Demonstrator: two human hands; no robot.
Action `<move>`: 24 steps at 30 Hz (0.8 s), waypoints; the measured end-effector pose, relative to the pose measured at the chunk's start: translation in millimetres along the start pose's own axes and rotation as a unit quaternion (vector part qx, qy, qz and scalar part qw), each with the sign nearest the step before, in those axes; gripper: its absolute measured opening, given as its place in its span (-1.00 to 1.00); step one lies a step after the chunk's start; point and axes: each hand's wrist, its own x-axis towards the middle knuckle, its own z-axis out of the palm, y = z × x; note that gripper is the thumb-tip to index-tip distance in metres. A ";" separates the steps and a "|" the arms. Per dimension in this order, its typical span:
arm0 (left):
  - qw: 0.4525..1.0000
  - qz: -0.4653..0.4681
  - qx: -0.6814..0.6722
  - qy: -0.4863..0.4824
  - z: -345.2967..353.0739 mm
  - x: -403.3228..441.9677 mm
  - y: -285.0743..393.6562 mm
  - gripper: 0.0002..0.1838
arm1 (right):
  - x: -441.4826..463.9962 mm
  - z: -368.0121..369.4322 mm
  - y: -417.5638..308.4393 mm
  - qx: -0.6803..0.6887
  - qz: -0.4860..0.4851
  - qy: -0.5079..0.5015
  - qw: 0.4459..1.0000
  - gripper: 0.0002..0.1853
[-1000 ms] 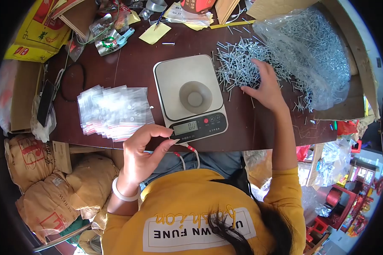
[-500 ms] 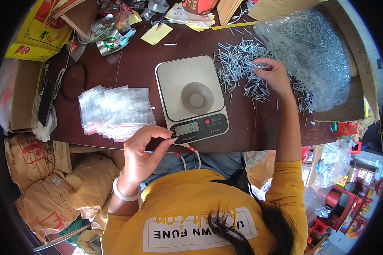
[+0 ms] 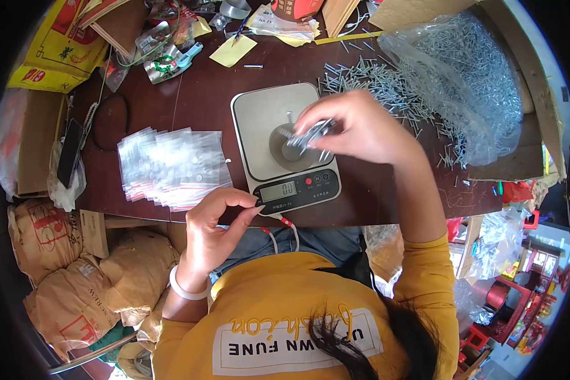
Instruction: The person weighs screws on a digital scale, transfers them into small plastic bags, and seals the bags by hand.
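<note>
A digital scale (image 3: 250, 136) lies on the table with a small round cup (image 3: 307, 161) on its pan; its display reads 0.0. My left hand (image 3: 216, 221) is at the scale's front left corner, thumb and index fingertip close together around that corner. Over the cup, my right hand (image 3: 361, 126) is closed around a bunch of silver screws (image 3: 316, 134). Some of them point down into the cup, and one stands up near its far rim. To the right is a loose pile of screws (image 3: 386, 85).
A clear plastic bag of screws (image 3: 468, 82) spills from a cardboard box (image 3: 544, 95) at the right. Small zip bags (image 3: 171, 166) lie fanned out left of the scale. Behind are a yellow note (image 3: 232, 52), light-blue scissors (image 3: 187, 57) and a single screw (image 3: 253, 66).
My right hand has moved left from the pile to above the cup, carrying a bunch of screws. The near part of the pile has shrunk. My left hand has stayed put.
</note>
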 end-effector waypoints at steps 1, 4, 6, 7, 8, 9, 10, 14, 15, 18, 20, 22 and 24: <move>1.000 0.000 0.002 0.001 -0.4 -0.3 -0.1 -0.83 | 5.0 6.6 -4.1 -0.022 -0.014 -0.030 0.999 -0.73; 1.000 -0.006 0.003 0.003 -2.4 -1.4 -1.0 -0.83 | 8.6 25.9 -8.7 -0.085 -0.037 -0.039 0.995 -0.68; 1.000 0.002 0.011 0.006 -3.8 -1.2 -1.8 -0.83 | 6.4 30.4 -15.1 -0.117 0.000 -0.016 0.993 -0.65; 1.000 0.006 0.014 0.007 -4.1 -1.2 -2.2 -0.83 | 4.8 28.1 -13.6 -0.110 -0.018 0.010 0.994 -0.62; 1.000 0.000 0.016 0.009 -4.2 -1.3 -2.4 -0.83 | 3.6 22.6 -13.3 -0.097 -0.025 0.026 0.995 -0.62; 1.000 -0.006 0.018 0.010 -4.2 -1.3 -2.6 -0.83 | 2.8 14.6 -13.7 -0.084 -0.033 0.042 0.995 -0.62; 1.000 -0.012 0.019 0.012 -4.3 -1.1 -3.0 -0.83 | 0.7 7.4 -12.2 -0.072 -0.041 0.059 0.995 -0.62; 0.994 0.038 0.075 0.063 -9.7 0.3 -17.4 -0.84 | -23.7 -16.7 28.4 0.028 0.098 0.135 0.986 -0.64; 0.993 0.046 0.083 0.068 -13.6 1.3 -21.0 -0.84 | -32.4 -17.4 41.5 -0.070 0.083 0.174 0.979 -0.66; 0.988 0.060 0.121 0.074 -13.5 9.9 -21.4 -0.83 | -44.8 -13.5 57.0 -0.225 0.055 0.230 0.945 -0.72; 0.981 0.066 0.163 0.083 -2.3 20.3 -17.4 -0.82 | -48.9 0.1 44.4 -0.152 0.065 0.199 0.966 -0.75; 0.968 0.082 0.214 0.104 11.4 32.8 -22.8 -0.79 | -45.7 19.7 31.5 -0.107 0.049 0.195 0.974 -0.82; 0.953 0.083 0.264 0.122 22.9 45.8 -26.1 -0.77 | -43.3 37.7 19.5 -0.076 0.083 0.186 0.976 -0.82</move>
